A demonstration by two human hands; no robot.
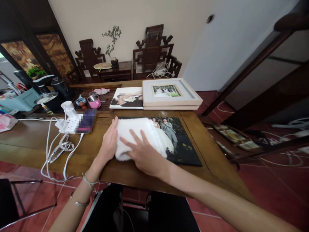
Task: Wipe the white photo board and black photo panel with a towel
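In the head view, the right hand (142, 153) lies palm down on a folded white cloth (127, 127), its fingers spread wide and not closed around anything. The left hand (109, 140) is open too, its fingers straight and close together, set along the left side of the cloth and of the dark photo panel (187, 151) underneath. The panel lies flat on the wooden tabletop (31, 140), near the edge closest to the person; the cloth covers its left part, and the right part shows a couple in wedding clothes among dark foliage. Just beyond the panel, a pale wooden picture frame (187, 90) rests on another flat piece, with a white-edged photo canvas (126, 98) next to it on the left. Further left stand a pink mug (94, 102) and a white power strip (70, 125) with cables plugged in, and a clear hair clip (59, 149) lies near the cords. Behind, against the wall, a small potted tree (113, 42) stands between two carved wooden chairs (154, 48).
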